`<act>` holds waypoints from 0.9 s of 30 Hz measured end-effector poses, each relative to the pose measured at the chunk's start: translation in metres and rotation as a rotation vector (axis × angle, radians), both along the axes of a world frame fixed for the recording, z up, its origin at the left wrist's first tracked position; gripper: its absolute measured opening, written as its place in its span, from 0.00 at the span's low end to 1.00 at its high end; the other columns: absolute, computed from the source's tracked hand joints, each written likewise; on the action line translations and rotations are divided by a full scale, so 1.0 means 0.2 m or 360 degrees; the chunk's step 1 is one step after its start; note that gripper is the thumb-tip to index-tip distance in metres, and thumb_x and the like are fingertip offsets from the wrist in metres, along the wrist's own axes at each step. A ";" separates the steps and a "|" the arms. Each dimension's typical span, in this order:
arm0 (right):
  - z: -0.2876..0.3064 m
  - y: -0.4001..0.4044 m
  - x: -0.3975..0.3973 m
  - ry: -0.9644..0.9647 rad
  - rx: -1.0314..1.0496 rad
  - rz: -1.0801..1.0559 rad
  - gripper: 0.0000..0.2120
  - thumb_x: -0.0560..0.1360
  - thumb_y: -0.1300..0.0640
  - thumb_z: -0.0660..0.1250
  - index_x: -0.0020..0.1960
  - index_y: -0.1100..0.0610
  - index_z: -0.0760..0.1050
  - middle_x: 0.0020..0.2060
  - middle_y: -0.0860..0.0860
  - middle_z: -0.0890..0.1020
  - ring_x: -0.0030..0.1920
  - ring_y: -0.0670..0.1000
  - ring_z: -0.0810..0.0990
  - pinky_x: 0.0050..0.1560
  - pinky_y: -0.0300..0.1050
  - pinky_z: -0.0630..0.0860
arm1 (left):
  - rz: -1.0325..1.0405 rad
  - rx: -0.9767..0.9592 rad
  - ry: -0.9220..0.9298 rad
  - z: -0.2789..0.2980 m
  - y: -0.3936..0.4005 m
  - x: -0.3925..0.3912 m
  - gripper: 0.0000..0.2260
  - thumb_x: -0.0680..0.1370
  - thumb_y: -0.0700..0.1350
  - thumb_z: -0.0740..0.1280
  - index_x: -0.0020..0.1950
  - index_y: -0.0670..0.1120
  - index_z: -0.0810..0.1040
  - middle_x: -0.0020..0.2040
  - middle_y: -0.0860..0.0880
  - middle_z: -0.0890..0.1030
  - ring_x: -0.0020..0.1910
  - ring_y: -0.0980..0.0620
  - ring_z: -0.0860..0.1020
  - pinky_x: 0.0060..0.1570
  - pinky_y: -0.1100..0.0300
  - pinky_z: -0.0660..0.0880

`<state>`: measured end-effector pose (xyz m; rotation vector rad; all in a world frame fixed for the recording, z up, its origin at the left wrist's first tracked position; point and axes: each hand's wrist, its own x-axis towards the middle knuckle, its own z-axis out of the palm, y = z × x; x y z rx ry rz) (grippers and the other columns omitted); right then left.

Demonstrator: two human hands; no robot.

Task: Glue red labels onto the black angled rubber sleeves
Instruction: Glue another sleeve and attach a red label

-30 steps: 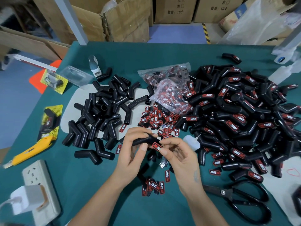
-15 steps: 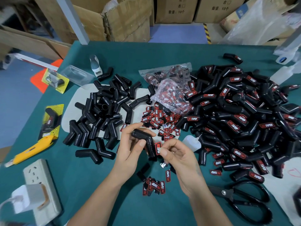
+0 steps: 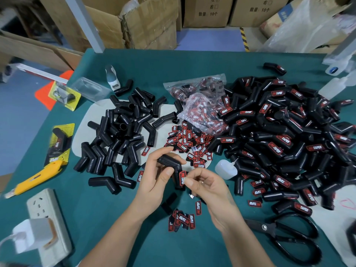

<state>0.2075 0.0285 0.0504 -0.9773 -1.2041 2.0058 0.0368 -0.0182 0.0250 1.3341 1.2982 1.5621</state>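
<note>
— Gripping what, exactly, on the left side?

— That left hand (image 3: 156,176) has its grip closed around a black angled rubber sleeve (image 3: 170,164), thumb on the near side and fingers curled over the top, holding it just above the green surface (image 3: 192,60).

— And the other grip?

— The right hand (image 3: 206,184) pinches with thumb and forefinger at the lower leg of that same sleeve, right on a red label (image 3: 182,177) that sits upright against the rubber. Whether the label is fully stuck down cannot be told.

— Where are the rest of the sleeves?

— A pile of bare sleeves (image 3: 119,132) lies to the left on a pale sheet (image 3: 81,130). A far larger heap of labelled sleeves (image 3: 289,135) covers the right of the surface.

— Loose labels?

— A scatter of them (image 3: 189,141) lies just beyond the hands, next to a clear bag of labels (image 3: 202,105). A smaller cluster of labels (image 3: 182,220) sits near the wrists.

— Glue?

— A small white squeeze bottle (image 3: 225,169) lies just right of the right hand, touching the edge of the labelled heap.

— Anything else on the surface?

— Black scissors (image 3: 285,234) at the near right, a yellow utility knife (image 3: 36,180) and a white power strip (image 3: 50,224) with a plug in it at the near left.
</note>
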 end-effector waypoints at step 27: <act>-0.01 -0.01 -0.01 -0.0117 0.0113 -0.0093 0.08 0.70 0.46 0.77 0.41 0.49 0.83 0.38 0.44 0.83 0.40 0.41 0.78 0.46 0.33 0.73 | 0.0042 0.0053 -0.0009 0.00 0.00 0.01 0.16 0.87 0.50 0.63 0.74 0.53 0.70 0.61 0.48 0.82 0.61 0.44 0.80 0.63 0.56 0.75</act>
